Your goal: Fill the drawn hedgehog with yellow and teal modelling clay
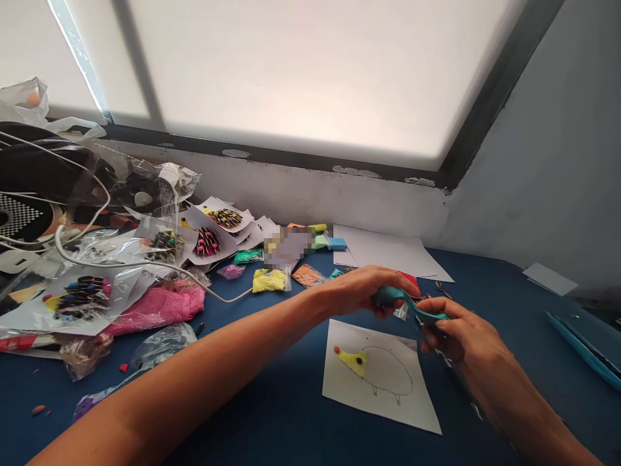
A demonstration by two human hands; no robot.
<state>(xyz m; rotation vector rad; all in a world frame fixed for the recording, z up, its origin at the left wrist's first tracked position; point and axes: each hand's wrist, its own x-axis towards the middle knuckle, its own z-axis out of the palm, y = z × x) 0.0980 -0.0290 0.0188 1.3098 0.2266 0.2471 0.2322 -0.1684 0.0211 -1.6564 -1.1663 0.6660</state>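
A soft teal strip of modelling clay stretches between my two hands above the table. My left hand closes round its thicker, rounded end. The other end is pinched between the thumb and fingers of my right hand, which is slightly blurred. Below them lies a white sheet with a hedgehog drawing. Its pointed face is covered in yellow clay, with a dark eye and a reddish nose. The body is a bare pencil outline with two small legs.
Clay packets, including a yellow one, lie behind my left forearm. Finished spiky hedgehog pictures and plastic bags crowd the left side, crossed by a white cable. White paper lies at the back; a blue folder is far right.
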